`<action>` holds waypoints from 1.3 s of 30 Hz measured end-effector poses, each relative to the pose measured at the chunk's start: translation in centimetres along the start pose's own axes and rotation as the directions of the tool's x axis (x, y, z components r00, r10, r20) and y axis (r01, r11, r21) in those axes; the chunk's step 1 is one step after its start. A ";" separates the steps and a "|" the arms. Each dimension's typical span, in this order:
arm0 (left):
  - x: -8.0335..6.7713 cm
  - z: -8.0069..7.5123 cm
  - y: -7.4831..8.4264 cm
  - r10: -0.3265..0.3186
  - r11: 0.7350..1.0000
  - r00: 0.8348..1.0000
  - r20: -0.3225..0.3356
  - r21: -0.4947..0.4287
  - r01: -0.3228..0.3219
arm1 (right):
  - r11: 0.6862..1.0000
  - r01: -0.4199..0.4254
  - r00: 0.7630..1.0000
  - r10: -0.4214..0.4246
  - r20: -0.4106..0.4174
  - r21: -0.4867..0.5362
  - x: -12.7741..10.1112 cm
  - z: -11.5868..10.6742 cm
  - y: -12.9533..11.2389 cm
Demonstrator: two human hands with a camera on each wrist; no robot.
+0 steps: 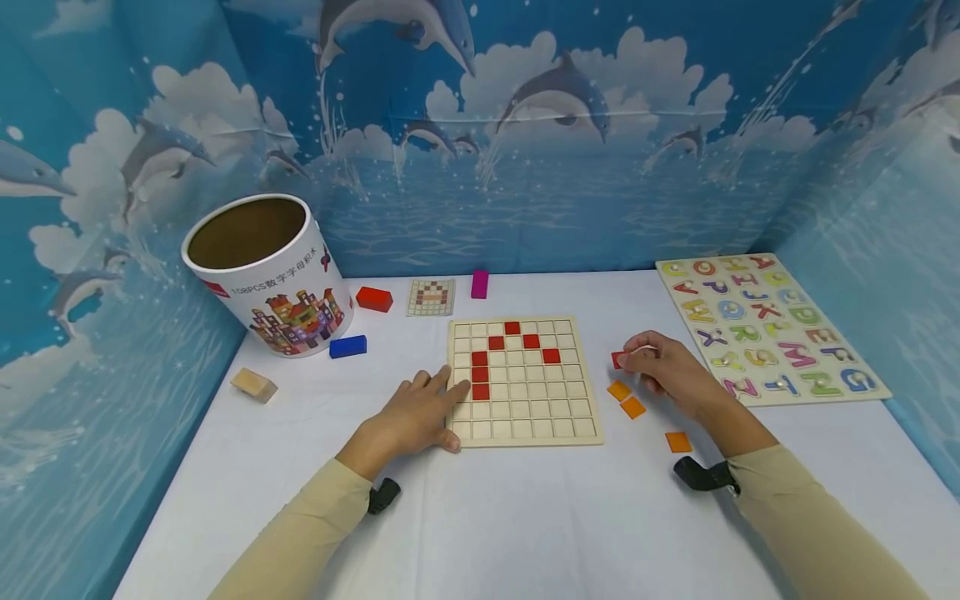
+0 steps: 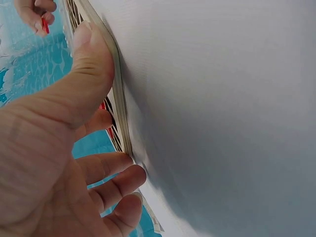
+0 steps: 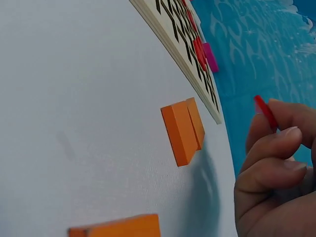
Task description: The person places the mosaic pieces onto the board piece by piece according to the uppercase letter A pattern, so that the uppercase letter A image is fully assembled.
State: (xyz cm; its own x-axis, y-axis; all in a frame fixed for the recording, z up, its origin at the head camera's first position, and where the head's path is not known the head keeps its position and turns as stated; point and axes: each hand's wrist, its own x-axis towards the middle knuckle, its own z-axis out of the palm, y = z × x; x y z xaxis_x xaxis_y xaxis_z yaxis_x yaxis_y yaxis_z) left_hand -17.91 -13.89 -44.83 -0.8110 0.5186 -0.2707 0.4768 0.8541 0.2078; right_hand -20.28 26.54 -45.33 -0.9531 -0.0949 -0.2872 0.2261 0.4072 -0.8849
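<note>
A wooden grid board (image 1: 532, 410) lies in the middle of the table, with several red square tiles (image 1: 480, 374) set in its cells as a bent line. My left hand (image 1: 416, 417) rests at the board's left side; its thumb (image 2: 91, 47) touches the near edge and the index finger lies on the frame. To the right of the board, my right hand (image 1: 671, 371) pinches a red square tile (image 3: 266, 113) between thumb and fingertips, raised above the table in the right wrist view. Just below that hand are two orange square tiles (image 1: 633, 407), and another orange tile (image 1: 678, 442) is nearer me.
A small pattern card (image 1: 431, 297) lies behind the board, beside a magenta block (image 1: 480, 284) and a red block (image 1: 374, 299). At left stand a large white tub (image 1: 300, 308), a blue block (image 1: 348, 347) and a plain wooden block (image 1: 253, 385). An alphabet board (image 1: 765, 333) lies far right.
</note>
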 end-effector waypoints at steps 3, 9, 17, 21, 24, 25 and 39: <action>0.0 -0.1 0.0 -0.002 1.000 1.000 0.004 0.003 0.002 | 0.997 0.026 1.000 -0.026 -0.002 0.066 0.6 0.1 0.0; 0.1 -0.1 0.0 -0.003 1.000 1.000 0.006 -0.001 0.003 | 0.993 0.031 0.999 -0.033 0.014 0.113 1.7 1.5 -0.7; 0.1 0.0 -0.1 0.000 1.000 1.000 0.007 -0.002 0.000 | 0.999 0.048 0.994 -0.047 0.102 -0.009 2.9 4.8 -1.8; 0.2 0.1 -0.1 0.002 1.000 1.000 0.010 -0.002 -0.002 | 0.990 0.100 0.987 -0.086 0.132 -0.102 3.2 5.9 -2.3; 0.2 0.1 -0.2 0.001 1.000 1.000 0.009 0.000 -0.001 | 0.968 0.149 0.984 -0.125 0.128 -0.204 3.3 6.5 -2.5; 0.2 0.1 -0.2 0.001 1.000 1.000 0.009 0.000 -0.001 | 0.959 0.161 0.983 -0.135 0.127 -0.234 3.3 6.7 -2.6; 0.1 0.0 -0.1 -0.010 1.000 1.000 0.013 -0.006 0.010 | 0.916 0.183 0.983 -0.169 0.071 -0.358 2.3 6.4 -2.8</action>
State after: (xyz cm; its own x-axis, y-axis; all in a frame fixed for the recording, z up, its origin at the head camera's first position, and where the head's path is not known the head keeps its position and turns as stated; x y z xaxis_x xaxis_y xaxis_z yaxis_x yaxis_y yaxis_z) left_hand -18.07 -13.91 -44.88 -0.8114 0.5103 -0.2850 0.4663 0.8592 0.2107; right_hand -21.80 19.36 -45.85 -0.9609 -0.2264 -0.1592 -0.0393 0.6809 -0.7314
